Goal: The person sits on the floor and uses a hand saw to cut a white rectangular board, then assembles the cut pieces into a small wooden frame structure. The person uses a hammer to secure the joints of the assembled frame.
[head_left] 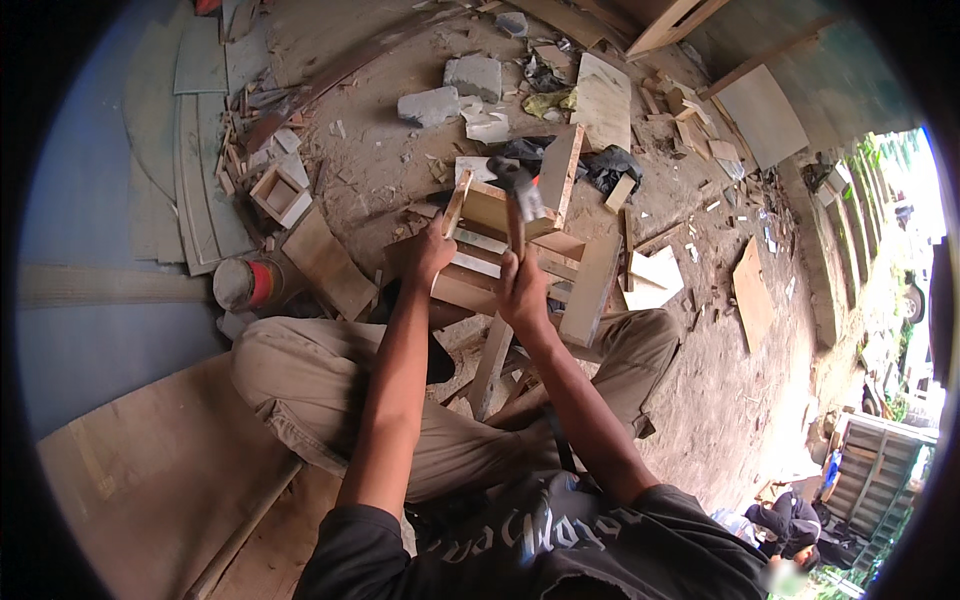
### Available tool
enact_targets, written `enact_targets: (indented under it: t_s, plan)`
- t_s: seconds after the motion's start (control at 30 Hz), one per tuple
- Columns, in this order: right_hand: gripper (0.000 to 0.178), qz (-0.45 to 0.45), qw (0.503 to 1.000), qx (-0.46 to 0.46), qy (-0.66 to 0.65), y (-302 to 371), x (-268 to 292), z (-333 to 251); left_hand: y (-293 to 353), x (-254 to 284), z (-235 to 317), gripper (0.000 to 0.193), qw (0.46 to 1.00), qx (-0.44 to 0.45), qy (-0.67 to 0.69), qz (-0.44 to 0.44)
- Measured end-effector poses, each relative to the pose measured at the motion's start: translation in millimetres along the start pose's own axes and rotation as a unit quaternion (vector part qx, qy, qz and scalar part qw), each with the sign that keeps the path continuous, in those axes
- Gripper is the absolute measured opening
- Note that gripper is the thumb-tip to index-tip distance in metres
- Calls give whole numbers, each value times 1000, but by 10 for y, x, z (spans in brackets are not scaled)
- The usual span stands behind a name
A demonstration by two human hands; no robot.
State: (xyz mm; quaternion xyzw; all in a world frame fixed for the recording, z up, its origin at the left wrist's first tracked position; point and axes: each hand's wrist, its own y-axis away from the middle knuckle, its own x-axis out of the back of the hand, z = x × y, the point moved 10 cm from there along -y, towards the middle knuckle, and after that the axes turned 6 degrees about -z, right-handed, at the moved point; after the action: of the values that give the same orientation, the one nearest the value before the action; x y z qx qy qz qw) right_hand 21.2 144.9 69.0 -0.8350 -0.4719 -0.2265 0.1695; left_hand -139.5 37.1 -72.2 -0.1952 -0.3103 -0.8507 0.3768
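My right hand is closed around the wooden handle of a hammer, whose metal head is raised over a small wooden frame. My left hand grips a narrow wooden board on the frame's left side. Between my hands a wider board runs across. An upright board rises just beyond the hammer. More slats and a pale side board lie nearer my knees, and my forearms and the boards hide part of how they join.
Grey concrete blocks, black plastic and wood scraps litter the dirt floor ahead. At left stand a small wooden box and a can with a red band. A plywood piece lies at right. Another person is at lower right.
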Motion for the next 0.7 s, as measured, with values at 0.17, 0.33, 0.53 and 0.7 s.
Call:
enact_targets:
  t_s: [0.17, 0.33, 0.53, 0.7]
  plan:
    - [34, -33, 994, -72, 80, -151, -131, 292, -20, -29, 2, 58, 998, -61, -16, 32]
    - [33, -15, 1000, 16, -21, -71, 27, -399, 125, 145, -14, 60, 999, -25, -1, 33]
    - [36, -53, 992, -63, 96, -112, -192, 308, 16, 83, 13, 59, 999, -39, 20, 30]
    - [34, -14, 999, -7, 31, -25, 7, -112, 90, 87, 36, 56, 1000, -9, 5, 27]
